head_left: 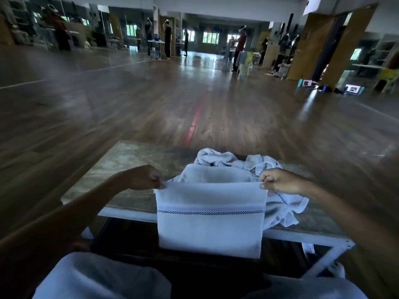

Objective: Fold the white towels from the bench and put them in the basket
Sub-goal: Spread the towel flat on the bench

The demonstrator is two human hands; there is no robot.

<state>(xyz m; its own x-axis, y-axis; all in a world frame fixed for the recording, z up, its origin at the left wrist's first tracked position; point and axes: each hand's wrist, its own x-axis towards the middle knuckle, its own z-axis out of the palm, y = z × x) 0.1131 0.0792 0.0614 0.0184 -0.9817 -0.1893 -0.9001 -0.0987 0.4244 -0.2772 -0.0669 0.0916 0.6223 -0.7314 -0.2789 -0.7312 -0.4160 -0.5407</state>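
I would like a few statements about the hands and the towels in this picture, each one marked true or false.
1. The left hand and the right hand each pinch a top corner of one white towel. True.
2. This towel lies flat on the bench. False: it hangs from the hands, in front of the bench's near edge.
3. A dark dotted stripe runs across the held towel. True.
4. The bench holds no other towels. False: a crumpled pile of white towels lies on it.
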